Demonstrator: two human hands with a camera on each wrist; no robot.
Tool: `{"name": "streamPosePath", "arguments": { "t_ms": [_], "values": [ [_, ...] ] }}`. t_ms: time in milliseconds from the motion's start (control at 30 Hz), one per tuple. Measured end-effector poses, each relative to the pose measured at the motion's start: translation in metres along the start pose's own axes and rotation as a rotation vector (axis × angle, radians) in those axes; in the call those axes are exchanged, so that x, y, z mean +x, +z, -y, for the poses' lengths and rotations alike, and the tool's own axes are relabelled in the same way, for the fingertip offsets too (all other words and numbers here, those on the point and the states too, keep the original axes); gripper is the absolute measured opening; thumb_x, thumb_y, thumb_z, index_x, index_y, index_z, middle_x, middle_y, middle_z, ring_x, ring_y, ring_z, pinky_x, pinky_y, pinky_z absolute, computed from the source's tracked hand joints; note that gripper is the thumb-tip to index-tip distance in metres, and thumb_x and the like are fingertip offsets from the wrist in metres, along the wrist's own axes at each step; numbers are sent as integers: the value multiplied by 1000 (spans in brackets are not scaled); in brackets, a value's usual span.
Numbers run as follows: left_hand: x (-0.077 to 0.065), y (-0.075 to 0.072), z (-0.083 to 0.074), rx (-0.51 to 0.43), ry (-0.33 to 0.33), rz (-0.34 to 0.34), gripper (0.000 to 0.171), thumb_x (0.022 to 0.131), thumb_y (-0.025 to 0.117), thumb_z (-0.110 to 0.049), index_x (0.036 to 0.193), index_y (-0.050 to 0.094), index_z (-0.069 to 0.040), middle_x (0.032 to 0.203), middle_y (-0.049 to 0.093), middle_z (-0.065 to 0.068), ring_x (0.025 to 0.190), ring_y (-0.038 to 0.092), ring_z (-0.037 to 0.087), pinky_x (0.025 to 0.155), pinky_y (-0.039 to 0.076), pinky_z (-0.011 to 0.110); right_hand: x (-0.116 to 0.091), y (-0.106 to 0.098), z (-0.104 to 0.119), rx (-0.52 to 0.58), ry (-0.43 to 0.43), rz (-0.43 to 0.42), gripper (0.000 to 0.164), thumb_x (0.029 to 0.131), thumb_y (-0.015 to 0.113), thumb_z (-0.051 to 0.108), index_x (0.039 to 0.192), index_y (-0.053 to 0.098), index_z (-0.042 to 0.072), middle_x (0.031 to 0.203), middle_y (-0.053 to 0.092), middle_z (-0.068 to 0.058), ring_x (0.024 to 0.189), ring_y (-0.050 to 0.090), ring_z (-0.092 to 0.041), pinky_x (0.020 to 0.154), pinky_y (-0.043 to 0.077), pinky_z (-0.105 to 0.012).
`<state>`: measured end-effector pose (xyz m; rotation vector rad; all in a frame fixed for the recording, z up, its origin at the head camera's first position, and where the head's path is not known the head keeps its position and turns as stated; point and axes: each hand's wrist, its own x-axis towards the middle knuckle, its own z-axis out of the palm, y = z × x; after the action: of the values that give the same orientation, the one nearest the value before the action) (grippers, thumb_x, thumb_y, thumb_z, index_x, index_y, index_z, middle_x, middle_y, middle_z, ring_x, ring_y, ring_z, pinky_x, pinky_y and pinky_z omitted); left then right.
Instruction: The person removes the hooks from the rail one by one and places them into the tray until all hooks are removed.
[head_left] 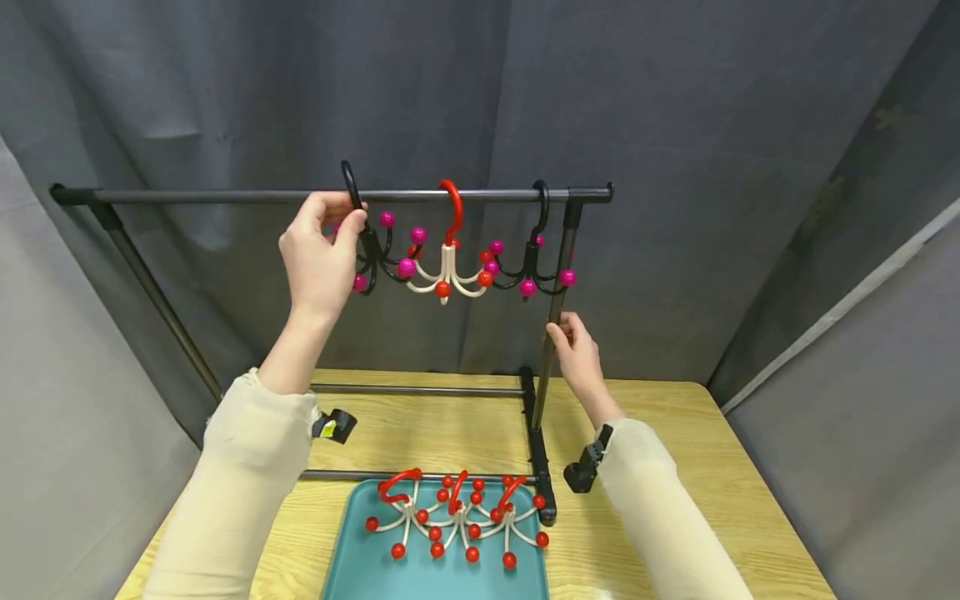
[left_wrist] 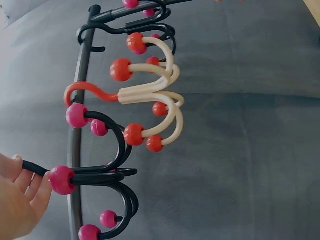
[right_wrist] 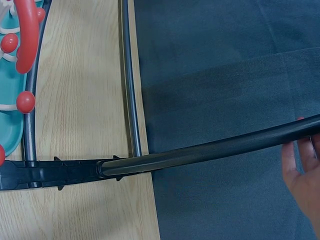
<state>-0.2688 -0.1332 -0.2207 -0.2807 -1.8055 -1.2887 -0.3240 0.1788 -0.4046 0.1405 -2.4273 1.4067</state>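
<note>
My left hand (head_left: 318, 262) pinches a black multi-arm hook hanger (head_left: 371, 244) with pink ball tips by its curved top, right at the rack's top rail (head_left: 225, 197). In the left wrist view, that black stem (left_wrist: 97, 177) lies across the rail, with fingers at its hook end. Beside it, a cream hanger (head_left: 448, 261) with a red hook and red balls hangs on the rail. Farther right hangs another black hanger (head_left: 531, 260) with pink balls. My right hand (head_left: 581, 354) grips the rack's right upright post (head_left: 542, 392).
A teal tray (head_left: 435, 579) on the wooden table (head_left: 675, 467) bears three cream hangers with red balls, the middle one (head_left: 460, 510) among them. The rack's black foot (head_left: 538, 467) stands beside the tray. Grey curtains (head_left: 675, 167) enclose the back and sides.
</note>
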Motion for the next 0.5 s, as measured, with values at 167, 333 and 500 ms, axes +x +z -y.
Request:
{"name": "streamPosePath", "arguments": {
  "t_ms": [167, 333, 500],
  "values": [
    [-4, -12, -6, -32, -2, -24, 15, 83, 65, -10, 95, 64, -1, 92, 69, 8, 83, 62, 5, 73, 51, 17, 0, 1, -1, 0, -4, 8, 33, 94, 45, 39, 113, 48, 12, 98, 58, -11, 83, 55, -26, 74, 43, -34],
    [-11, -19, -9, -30, -15, -10, 14, 84, 63, -8, 96, 64, 0, 91, 68, 6, 83, 61, 3, 74, 51, 17, 0, 1, -1, -1, -15, -13, 33, 93, 45, 40, 111, 50, 12, 95, 59, -10, 78, 52, -21, 71, 42, -32],
    [-21, -25, -11, 1, -15, 12, 14, 84, 63, -8, 96, 63, 0, 91, 68, 7, 84, 61, 3, 74, 50, 17, 2, 1, -1, 3, -20, -18, 29, 94, 47, 35, 111, 50, 12, 94, 61, -10, 78, 52, -19, 71, 42, -32]
  ]
}}
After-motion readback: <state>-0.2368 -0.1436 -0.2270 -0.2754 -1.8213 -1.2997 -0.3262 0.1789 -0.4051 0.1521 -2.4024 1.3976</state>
